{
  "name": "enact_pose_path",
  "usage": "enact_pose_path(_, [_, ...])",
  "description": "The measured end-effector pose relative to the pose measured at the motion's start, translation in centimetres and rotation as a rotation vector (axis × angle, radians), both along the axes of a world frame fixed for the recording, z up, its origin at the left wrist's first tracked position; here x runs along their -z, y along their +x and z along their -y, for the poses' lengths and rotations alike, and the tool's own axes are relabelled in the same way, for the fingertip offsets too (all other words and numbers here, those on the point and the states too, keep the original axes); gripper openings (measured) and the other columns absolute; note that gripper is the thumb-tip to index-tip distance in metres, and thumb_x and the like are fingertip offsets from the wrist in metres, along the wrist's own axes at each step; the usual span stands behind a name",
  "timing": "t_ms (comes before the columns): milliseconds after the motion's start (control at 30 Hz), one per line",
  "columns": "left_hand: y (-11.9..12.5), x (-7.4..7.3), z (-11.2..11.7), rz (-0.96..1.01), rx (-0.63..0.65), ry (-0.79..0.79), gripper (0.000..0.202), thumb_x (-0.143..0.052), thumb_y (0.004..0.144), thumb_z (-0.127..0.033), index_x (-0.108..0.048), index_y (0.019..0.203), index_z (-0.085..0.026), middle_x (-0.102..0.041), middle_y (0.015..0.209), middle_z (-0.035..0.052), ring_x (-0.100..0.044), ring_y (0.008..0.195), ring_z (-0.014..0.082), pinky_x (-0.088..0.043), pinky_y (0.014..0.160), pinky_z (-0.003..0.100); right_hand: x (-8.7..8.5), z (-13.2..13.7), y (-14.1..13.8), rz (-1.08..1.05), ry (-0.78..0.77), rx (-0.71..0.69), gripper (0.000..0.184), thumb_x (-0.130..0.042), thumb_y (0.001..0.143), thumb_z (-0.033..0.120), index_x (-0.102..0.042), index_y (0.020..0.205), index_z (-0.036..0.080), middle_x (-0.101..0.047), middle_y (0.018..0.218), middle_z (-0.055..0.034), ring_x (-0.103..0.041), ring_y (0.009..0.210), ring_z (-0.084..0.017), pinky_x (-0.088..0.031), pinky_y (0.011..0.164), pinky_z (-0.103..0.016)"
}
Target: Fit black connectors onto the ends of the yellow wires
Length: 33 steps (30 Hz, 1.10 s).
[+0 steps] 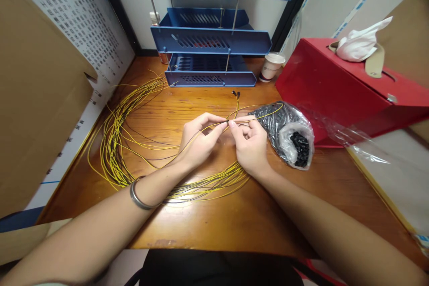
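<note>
My left hand (pixel 203 138) and my right hand (pixel 250 145) meet above the wooden table, fingertips pinched almost together. Between them is a tiny black piece (pixel 228 121), mostly covered by the fingers. A yellow wire (pixel 264 116) runs through both pinches and curves back in a loop on the right. Beyond the hands, yellow wire ends with black tips (pixel 236 94) stick up. A large loose coil of yellow and black wires (pixel 114 143) lies around and under my left forearm. Right of my right hand rests a clear plastic bag of small black parts (pixel 284 129).
A blue tiered tray rack (pixel 211 40) stands at the back of the table (pixel 214 228). Beside it is a paper cup (pixel 271 67). A red tissue box (pixel 321 80) sits on the right. Cardboard (pixel 40 89) rises on the left.
</note>
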<state>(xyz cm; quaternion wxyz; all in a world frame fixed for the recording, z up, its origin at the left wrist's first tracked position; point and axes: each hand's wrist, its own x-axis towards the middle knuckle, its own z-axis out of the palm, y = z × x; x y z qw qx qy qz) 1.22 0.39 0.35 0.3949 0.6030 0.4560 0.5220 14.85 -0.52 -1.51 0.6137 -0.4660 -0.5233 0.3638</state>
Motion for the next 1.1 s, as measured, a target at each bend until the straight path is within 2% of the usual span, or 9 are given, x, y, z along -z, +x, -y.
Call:
enact_pose_path(267, [0.03,0.08,-0.14,0.047,0.013,-0.087,0.021,-0.076,0.082,-0.033,-0.074,0.093,-0.015,-0.077,0.086,0.0033,-0.064,0.056,0.0100,-0.052,0.052,0.020,0.04,-0.04,0.22,-0.029,-0.028,0.022,0.018,-0.064,0.089,0.034,-0.053,0.090,0.020,-0.041,0.051,0.0116,-0.031,0.044,-0.007,-0.021,0.043,-0.023])
enact_pose_path(467, [-0.12,0.32,-0.10,0.008,0.014,-0.007,0.018,-0.076,0.083,-0.032,-0.076,0.090,-0.016,-0.077,0.086,0.0040,-0.067,0.066,0.0116,-0.054,0.059,0.020,0.08,-0.05,0.08,0.013,-0.027,0.004,0.019,-0.066,0.089,0.034,-0.054,0.086,0.020,-0.044,0.055,0.0095,-0.033,0.045,-0.007,-0.023,0.044,-0.023])
enact_pose_path(700, [-0.01,0.50,-0.15,0.036,0.020,-0.056,0.022,-0.077,0.082,-0.035,-0.075,0.091,-0.015,-0.077,0.087,0.0050,-0.067,0.063,0.0123,-0.052,0.055,0.020,0.01,0.08,0.23,-0.038,-0.036,-0.003,0.023,-0.066,0.091,0.039,-0.052,0.089,0.022,-0.040,0.052,0.0114,-0.029,0.043,-0.007,-0.019,0.045,-0.024])
enact_pose_path(900, [-0.09,0.85,-0.23,0.006,0.014,-0.002,0.019,-0.077,0.083,-0.033,-0.077,0.092,-0.016,-0.078,0.090,0.0052,-0.070,0.077,0.0145,-0.055,0.070,0.022,0.11,-0.01,0.00,-0.006,-0.026,-0.011,0.023,-0.069,0.088,0.037,-0.052,0.086,0.021,-0.045,0.057,0.0092,-0.034,0.046,-0.007,-0.024,0.046,-0.024])
enact_pose_path(1100, [0.04,0.80,-0.25,0.073,0.033,-0.074,0.023,-0.077,0.082,-0.035,-0.074,0.093,-0.015,-0.077,0.086,0.0048,-0.065,0.061,0.0120,-0.053,0.055,0.022,0.14,0.09,0.27,-0.023,-0.022,0.003,0.018,-0.063,0.093,0.036,-0.052,0.092,0.021,-0.040,0.051,0.0118,-0.031,0.044,-0.007,-0.021,0.045,-0.023])
